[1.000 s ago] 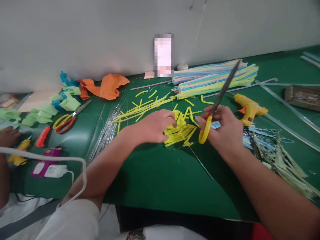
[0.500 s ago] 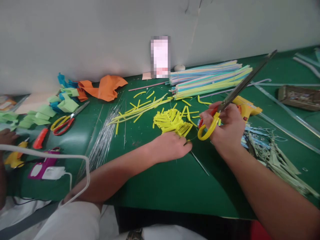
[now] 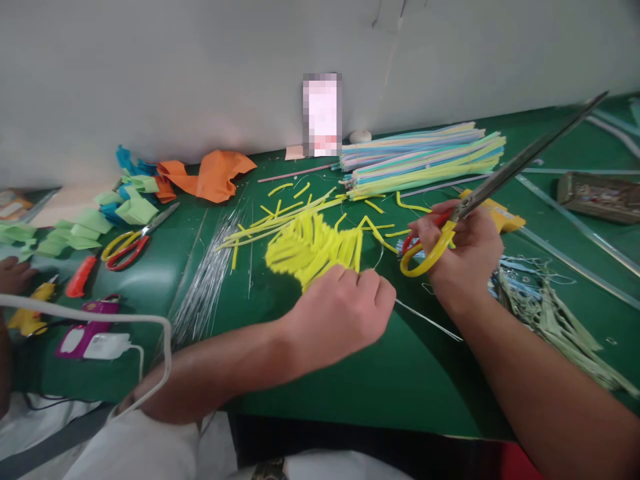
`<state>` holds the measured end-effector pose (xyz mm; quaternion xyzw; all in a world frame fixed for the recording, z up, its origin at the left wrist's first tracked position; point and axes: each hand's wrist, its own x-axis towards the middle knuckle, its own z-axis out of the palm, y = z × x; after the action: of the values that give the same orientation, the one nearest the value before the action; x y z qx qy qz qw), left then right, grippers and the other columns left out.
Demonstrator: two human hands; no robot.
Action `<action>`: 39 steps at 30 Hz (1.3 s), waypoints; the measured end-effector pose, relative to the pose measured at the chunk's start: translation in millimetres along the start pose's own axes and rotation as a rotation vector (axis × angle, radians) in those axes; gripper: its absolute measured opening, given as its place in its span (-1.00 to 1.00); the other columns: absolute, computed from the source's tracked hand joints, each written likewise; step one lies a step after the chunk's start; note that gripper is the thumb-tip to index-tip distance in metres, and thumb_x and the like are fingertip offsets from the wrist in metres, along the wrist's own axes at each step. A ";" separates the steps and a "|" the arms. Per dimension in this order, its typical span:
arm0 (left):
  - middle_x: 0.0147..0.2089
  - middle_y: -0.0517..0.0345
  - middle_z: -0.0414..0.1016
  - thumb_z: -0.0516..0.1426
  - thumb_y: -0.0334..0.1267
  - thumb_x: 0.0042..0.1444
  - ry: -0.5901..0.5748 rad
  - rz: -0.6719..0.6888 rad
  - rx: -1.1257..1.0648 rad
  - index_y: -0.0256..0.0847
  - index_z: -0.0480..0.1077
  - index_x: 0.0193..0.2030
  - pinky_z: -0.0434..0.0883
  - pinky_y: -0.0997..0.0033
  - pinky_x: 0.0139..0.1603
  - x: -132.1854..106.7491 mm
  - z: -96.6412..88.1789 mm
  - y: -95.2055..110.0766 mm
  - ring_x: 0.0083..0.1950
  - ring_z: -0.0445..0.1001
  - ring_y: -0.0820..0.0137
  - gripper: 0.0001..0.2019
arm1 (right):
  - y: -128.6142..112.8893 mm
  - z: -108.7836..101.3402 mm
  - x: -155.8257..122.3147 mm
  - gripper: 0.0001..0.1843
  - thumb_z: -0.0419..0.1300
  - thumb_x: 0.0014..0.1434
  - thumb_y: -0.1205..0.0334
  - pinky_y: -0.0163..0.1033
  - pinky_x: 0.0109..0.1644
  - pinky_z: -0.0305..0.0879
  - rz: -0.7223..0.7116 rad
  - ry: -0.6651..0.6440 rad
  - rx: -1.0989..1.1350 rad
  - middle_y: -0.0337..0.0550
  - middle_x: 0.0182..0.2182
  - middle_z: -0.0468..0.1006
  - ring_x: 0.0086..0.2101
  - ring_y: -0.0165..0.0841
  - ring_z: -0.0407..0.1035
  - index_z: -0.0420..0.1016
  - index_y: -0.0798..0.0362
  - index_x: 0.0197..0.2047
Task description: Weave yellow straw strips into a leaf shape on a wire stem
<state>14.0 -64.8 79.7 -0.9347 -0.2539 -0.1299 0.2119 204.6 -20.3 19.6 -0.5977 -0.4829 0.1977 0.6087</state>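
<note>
My left hand [image 3: 347, 303] is closed, fingers pinched round the base of a yellow leaf made of pipe cleaners [image 3: 313, 245]. A thin wire stem [image 3: 430, 318] sticks out of the fist to the right; the exact grip is hidden under my fingers. My right hand [image 3: 470, 250] is wrapped round red-and-yellow-handled scissors [image 3: 493, 187], whose long blades point up and to the right, away from the leaf. Short yellow pipe cleaner pieces [image 3: 373, 225] lie scattered on the green table [image 3: 350, 387] behind the leaf.
Bundled pastel pipe cleaners [image 3: 425, 160] lie by the wall near a phone [image 3: 323, 113]. Thin wires [image 3: 207, 287], a second pair of scissors [image 3: 133, 243] and orange paper [image 3: 215, 175] are left. A yellow glue gun [image 3: 505, 215] lies behind my right hand. Another person's hand [image 3: 15, 275] rests far left.
My left hand has lifted the leaf towards me, and the leaf has tilted and shifted left. My right hand has moved slightly right with the scissors, their blades swinging lower.
</note>
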 end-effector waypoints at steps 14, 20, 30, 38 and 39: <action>-0.34 -0.06 0.46 0.05 -0.45 0.11 -0.552 -0.112 -0.329 -0.35 0.39 -0.21 0.39 0.28 -0.47 4.4 30.3 -0.7 -0.37 0.52 0.19 -0.86 | 6.1 -4.0 -2.0 -0.66 0.26 0.09 -0.02 -0.16 -0.42 0.36 -0.071 -0.026 -0.118 -0.28 -0.46 0.44 -0.54 -0.37 0.30 0.46 -0.04 -0.12; -0.16 -0.16 0.48 -0.01 -0.47 0.12 -0.798 -0.402 -0.280 -0.37 0.40 -0.06 0.41 0.27 -0.43 4.6 36.9 -39.4 -0.29 0.55 0.15 -0.72 | 9.7 -3.2 -0.6 -0.73 0.27 0.09 0.03 -0.14 -0.38 0.34 -0.081 -0.084 -0.088 -0.28 -0.47 0.44 -0.52 -0.35 0.30 0.46 -0.08 -0.15; 0.03 -0.05 0.49 -0.01 -0.42 0.20 -0.554 -0.373 -0.518 -0.29 0.35 0.15 0.46 0.25 -0.10 1.1 60.1 -57.7 0.03 0.48 0.20 -0.62 | 9.8 -1.0 -1.8 -0.77 0.25 0.09 0.07 -0.14 -0.33 0.31 -0.047 -0.184 -0.173 -0.28 -0.51 0.41 -0.50 -0.34 0.28 0.48 -0.07 -0.17; -0.08 -0.05 0.45 -0.04 -0.41 0.24 -0.527 -0.283 -0.376 -0.31 0.46 -0.05 0.40 0.38 -0.30 2.6 73.4 -48.7 -0.06 0.47 0.25 -0.71 | 19.0 8.2 -4.0 -0.75 0.28 0.07 0.09 -0.24 -0.43 0.24 0.001 -0.237 -0.100 -0.33 -0.54 0.41 -0.58 -0.43 0.22 0.50 -0.02 -0.18; -0.09 -0.05 0.46 -0.04 -0.41 0.24 -0.524 -0.266 -0.371 -0.31 0.46 -0.07 0.39 0.38 -0.31 2.7 73.3 -48.9 -0.07 0.47 0.25 -0.72 | 19.7 9.0 -4.4 -0.75 0.28 0.07 0.08 -0.25 -0.45 0.23 0.008 -0.245 -0.089 -0.33 -0.54 0.41 -0.59 -0.44 0.21 0.49 -0.03 -0.17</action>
<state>0.3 8.4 32.6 -0.9176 -0.3915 0.0441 -0.0526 201.8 -15.0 -1.7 -0.5974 -0.5596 0.2502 0.5171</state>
